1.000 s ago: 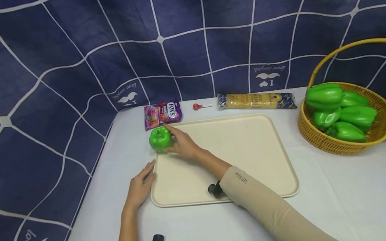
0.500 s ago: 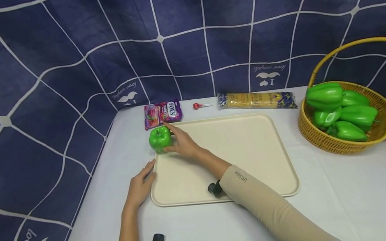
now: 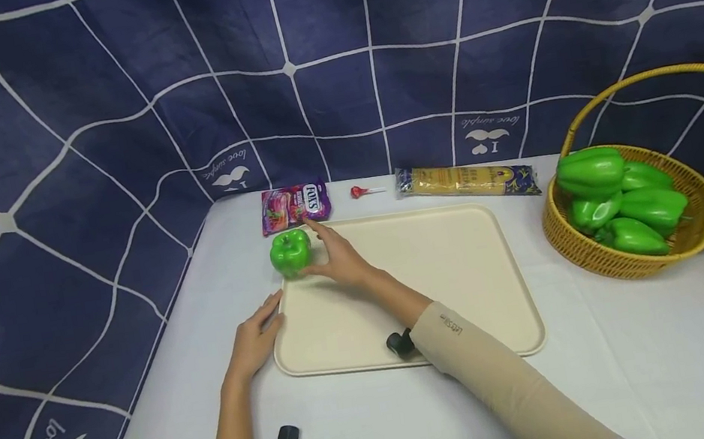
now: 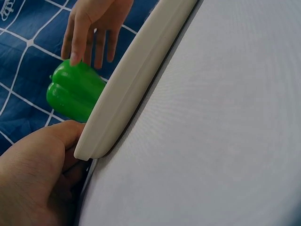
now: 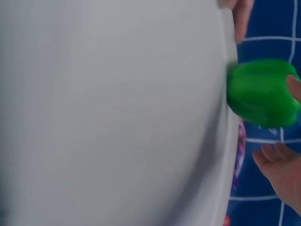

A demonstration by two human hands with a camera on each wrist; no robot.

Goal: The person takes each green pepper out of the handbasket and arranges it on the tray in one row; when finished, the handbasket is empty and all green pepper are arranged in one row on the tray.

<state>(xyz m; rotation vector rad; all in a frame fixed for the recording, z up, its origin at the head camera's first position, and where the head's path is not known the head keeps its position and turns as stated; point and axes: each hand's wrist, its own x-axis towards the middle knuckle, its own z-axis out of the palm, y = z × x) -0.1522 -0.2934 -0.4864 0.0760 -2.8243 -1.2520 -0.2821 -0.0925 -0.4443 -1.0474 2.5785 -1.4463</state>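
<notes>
A green bell pepper (image 3: 291,253) stands stem up on the far left corner of a cream tray (image 3: 429,276). My right hand (image 3: 339,255) is beside the pepper's right side, thumb and fingers spread around it; a gap shows between the palm and the pepper. In the right wrist view the thumb overlaps the pepper (image 5: 263,93), while the other fingers are apart from it. At the tray's left edge lies my left hand (image 3: 255,345), fingers extended, fingertips at the rim. The left wrist view shows its thumb against the tray's edge.
Behind the tray lie a purple candy bag (image 3: 294,207), a red lollipop (image 3: 358,192) and a yellow spaghetti pack (image 3: 462,182). At right stands a wicker basket (image 3: 605,265) with a tall handle, holding several green bell peppers (image 3: 591,172).
My right hand has drawn slightly right, away from the bell pepper, widening the gap between palm and pepper. The pepper stays on the tray's corner, and my left hand has not moved.
</notes>
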